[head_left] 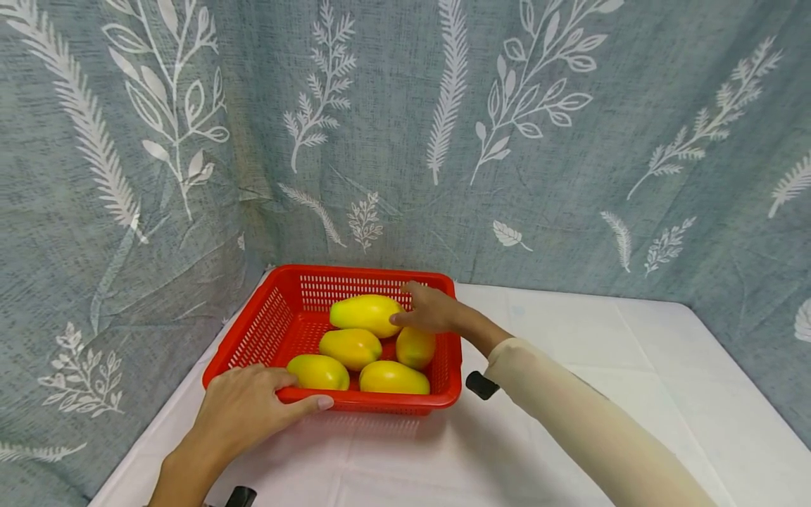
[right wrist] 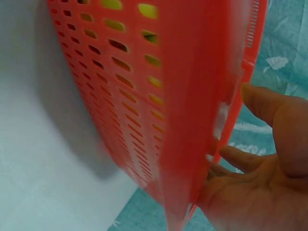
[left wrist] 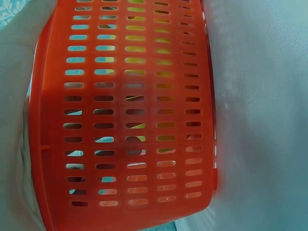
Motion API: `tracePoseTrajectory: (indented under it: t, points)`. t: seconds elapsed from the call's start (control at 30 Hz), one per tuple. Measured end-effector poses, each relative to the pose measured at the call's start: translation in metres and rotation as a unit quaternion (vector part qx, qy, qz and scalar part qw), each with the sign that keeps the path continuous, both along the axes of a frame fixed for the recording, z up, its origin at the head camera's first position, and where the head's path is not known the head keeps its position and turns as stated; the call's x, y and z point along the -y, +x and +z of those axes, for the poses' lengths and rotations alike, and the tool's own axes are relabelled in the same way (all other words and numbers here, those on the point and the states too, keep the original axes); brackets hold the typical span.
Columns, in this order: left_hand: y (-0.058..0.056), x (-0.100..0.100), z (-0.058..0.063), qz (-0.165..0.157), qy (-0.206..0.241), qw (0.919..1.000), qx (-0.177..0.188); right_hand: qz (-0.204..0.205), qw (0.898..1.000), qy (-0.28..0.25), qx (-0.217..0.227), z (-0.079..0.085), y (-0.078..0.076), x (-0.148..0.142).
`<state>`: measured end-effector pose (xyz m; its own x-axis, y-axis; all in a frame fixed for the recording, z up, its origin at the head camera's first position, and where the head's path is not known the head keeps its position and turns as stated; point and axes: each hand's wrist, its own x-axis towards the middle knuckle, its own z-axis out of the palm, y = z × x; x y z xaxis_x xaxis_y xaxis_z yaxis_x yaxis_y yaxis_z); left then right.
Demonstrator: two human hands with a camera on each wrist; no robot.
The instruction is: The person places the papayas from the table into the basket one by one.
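Note:
A red slatted plastic basket (head_left: 250,334) stands on the table and holds several smooth, oblong yellow fruits (head_left: 350,348); their exact kind is unclear. My left hand (head_left: 250,405) grips the basket's front-left rim, thumb along the outside and fingers reaching over it. Over the back-right part of the basket is my right hand (head_left: 433,308), its thumb beside the rearmost yellow fruit (head_left: 364,313). The right wrist view shows its thumb and fingers spread apart, with nothing held between them. In the left wrist view, the basket's slatted wall (left wrist: 127,115) hides most of the fruits.
The basket sits on a white tablecloth (head_left: 589,345), which extends to the right. A grey-blue curtain (head_left: 405,211) with white leaf prints hangs behind and on both sides. Dark cylindrical ends (head_left: 481,385) of wrist-worn gear show near both wrists.

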<state>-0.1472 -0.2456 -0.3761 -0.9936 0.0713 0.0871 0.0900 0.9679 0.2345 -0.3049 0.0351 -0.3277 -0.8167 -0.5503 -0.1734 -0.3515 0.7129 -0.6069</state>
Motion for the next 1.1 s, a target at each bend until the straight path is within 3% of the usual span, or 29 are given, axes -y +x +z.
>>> tracePoseTrajectory:
  t: [0.17, 0.37, 0.5, 0.63, 0.87, 1.1]
  points:
    - [-0.001, -0.001, 0.000, 0.002, 0.000, 1.0000, 0.005, -0.003, 1.000, -0.027, 0.000, 0.000, 0.003, -0.010]
    - [-0.002, -0.002, -0.002, -0.004, 0.000, 0.9999, -0.010, -0.035, 0.992, -0.116, 0.021, 0.001, 0.013, -0.035]
    - [-0.002, -0.002, -0.002, -0.003, 0.000, 1.0000, -0.003, -0.061, 0.982, -0.176, 0.042, -0.001, 0.028, -0.057]
    - [-0.003, 0.000, -0.001, -0.002, -0.002, 1.0000, 0.004, -0.085, 0.975, -0.201, 0.037, -0.004, 0.051, -0.083]
    - [-0.003, 0.003, -0.003, -0.004, -0.005, 1.0000, -0.005, -0.126, 0.975, -0.185, -0.013, -0.014, 0.102, -0.142]
    - [-0.003, 0.005, -0.004, 0.001, -0.009, 0.9999, 0.009, -0.204, 0.971, -0.086, -0.087, -0.040, 0.152, -0.209]
